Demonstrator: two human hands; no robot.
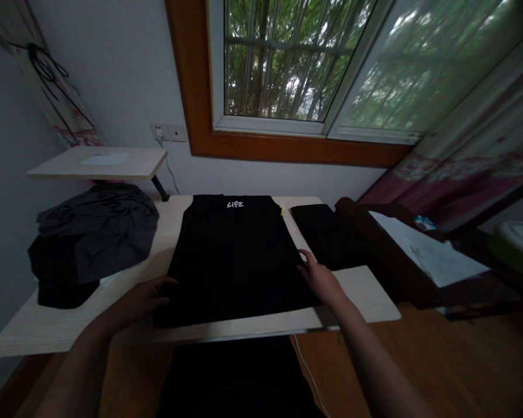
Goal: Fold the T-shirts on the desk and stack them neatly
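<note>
A black garment piece (239, 261) lies flat on the pale wooden table (348, 290), with white handwritten marks near its far edge and a small yellow mark at its far right corner. My left hand (142, 299) rests at the piece's left edge, thumb and forefinger apart. At the right edge, my right hand (322, 278) touches the cloth with its fingertips, fingers also apart. Neither hand shows a firm grip on the cloth.
Crumpled dark grey and black cloth (104, 232) lies at the left, beneath a small raised shelf (143, 162). Folded black cloth (326, 229) lies at the right, beside a dark brown piece of furniture (387, 255) bearing paper sheets (422, 247). A white cable (307, 368) hangs below.
</note>
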